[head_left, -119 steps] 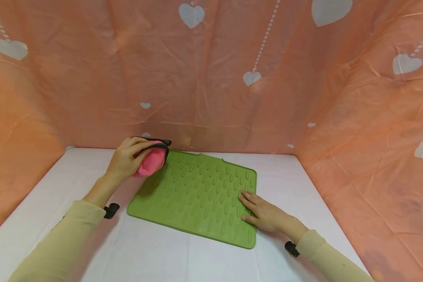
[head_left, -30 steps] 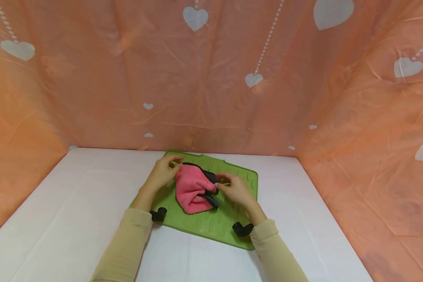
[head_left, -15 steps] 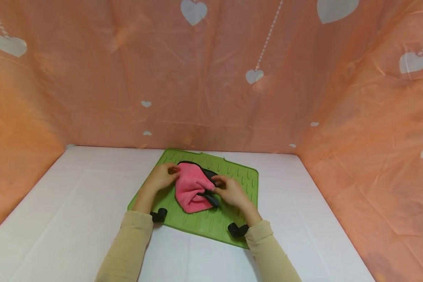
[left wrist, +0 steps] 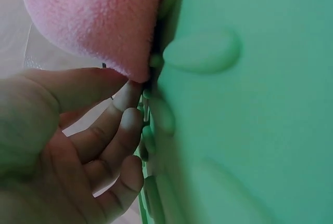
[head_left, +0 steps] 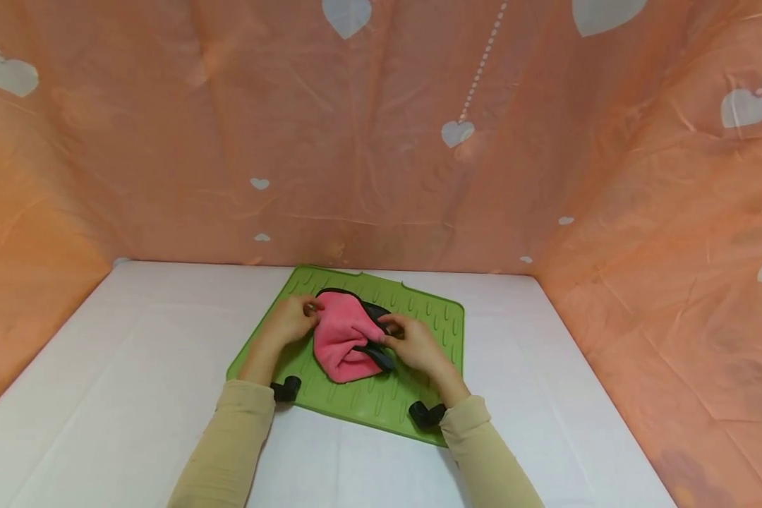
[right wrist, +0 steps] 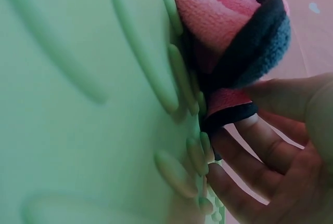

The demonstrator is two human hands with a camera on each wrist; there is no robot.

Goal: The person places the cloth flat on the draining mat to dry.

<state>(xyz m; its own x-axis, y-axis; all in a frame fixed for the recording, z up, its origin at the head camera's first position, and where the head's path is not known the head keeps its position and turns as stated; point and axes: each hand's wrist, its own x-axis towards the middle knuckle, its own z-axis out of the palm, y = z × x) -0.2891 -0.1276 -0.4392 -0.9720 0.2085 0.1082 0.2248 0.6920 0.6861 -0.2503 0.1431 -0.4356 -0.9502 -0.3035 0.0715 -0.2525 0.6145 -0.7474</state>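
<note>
A pink plush cloth [head_left: 343, 342] with black edging and a dark grey reverse lies crumpled and partly folded on a green ridged mat [head_left: 327, 401]. My left hand [head_left: 292, 319] pinches the cloth's upper left edge between thumb and forefinger; in the left wrist view the other fingers of that left hand [left wrist: 104, 151] curl close to the ridges. At the right side, my right hand [head_left: 415, 344] pinches a folded corner. The right wrist view has the dark-edged cloth [right wrist: 223, 26] bunched over the thumb, with an edge between thumb and fingers of the right hand [right wrist: 281, 161].
The mat lies slightly turned on a white-covered table [head_left: 133, 367]. Orange curtains [head_left: 381, 176] with white hearts enclose the back and both sides. A black wrist device [head_left: 287, 389] on the left and another black device [head_left: 427, 415] on the right hang over the mat's front.
Four seconds ago my left hand held the bunched cloth over the mat's left corner while my right rested on the mat. Now the cloth lies mid-mat, both hands on it; lately the left shifted slightly nearer.
</note>
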